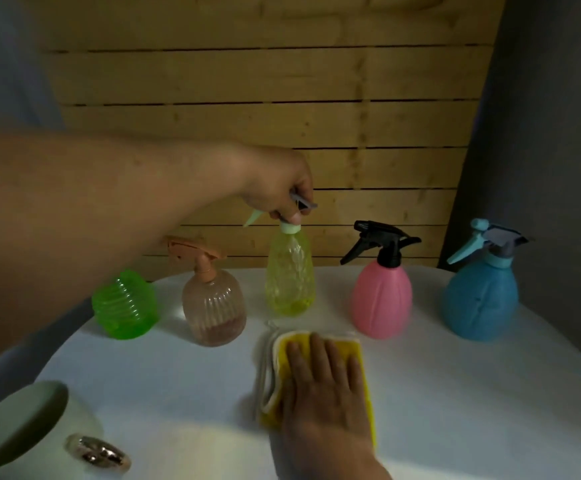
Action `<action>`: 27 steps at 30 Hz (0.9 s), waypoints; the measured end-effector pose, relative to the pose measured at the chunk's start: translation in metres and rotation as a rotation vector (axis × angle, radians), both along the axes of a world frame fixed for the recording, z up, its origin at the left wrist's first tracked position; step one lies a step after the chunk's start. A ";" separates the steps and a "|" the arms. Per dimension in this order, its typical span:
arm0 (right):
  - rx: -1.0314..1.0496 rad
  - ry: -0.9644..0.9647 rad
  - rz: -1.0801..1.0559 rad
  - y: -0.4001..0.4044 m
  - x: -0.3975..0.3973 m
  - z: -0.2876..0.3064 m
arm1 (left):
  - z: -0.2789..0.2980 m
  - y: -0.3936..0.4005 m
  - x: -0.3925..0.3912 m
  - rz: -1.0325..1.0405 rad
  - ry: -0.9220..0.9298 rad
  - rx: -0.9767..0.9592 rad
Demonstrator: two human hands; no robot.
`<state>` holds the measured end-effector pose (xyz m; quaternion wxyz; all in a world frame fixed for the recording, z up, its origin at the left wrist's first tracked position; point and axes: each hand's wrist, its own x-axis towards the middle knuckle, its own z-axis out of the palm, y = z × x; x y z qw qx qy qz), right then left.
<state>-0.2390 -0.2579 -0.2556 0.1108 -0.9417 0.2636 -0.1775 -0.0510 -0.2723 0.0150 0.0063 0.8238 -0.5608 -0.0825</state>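
at the back of the white tabletop (pixel 178 393), middle of a row of five: yellow-green spray bottle (pixel 291 278), upright. left hand (pixel 278 185) has its grip curled round the sprayer head; bottle base looks down on the surface, no lift evident. right hand (pixel 320 382) lies flat, fingers straight, pressing a yellow cloth (pixel 366 386) just in front of the bottle. judgement: early stage, with bottle seized and cloth ready; spraying and wiping seemingly left to do. neighbours: green ribbed bottle (pixel 124 304), peach bottle (pixel 213 306), pink bottle (pixel 381 299), blue bottle (pixel 481 299). peach and pink flank it; a careless swing could clip them. pale cup (pixel 22 420) and shiny metal piece (pixel 98 452) sit well apart, near left.
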 end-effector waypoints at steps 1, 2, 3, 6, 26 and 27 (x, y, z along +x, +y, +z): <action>0.011 -0.020 -0.013 0.009 -0.011 -0.001 | -0.008 -0.001 -0.001 -0.007 0.001 0.009; 0.017 -0.039 -0.025 0.016 -0.019 -0.003 | -0.015 -0.002 -0.002 -0.009 0.006 0.015; 0.029 -0.047 -0.042 0.019 -0.025 -0.004 | -0.020 -0.002 -0.002 -0.009 0.019 0.018; 0.057 -0.027 -0.047 0.021 -0.034 -0.002 | -0.026 -0.003 -0.005 -0.001 0.068 0.013; 0.007 0.075 -0.047 0.012 -0.034 0.004 | -0.024 0.004 -0.019 0.011 0.034 0.066; 0.007 0.094 -0.047 0.010 -0.033 0.004 | -0.025 0.004 -0.019 0.010 0.028 0.068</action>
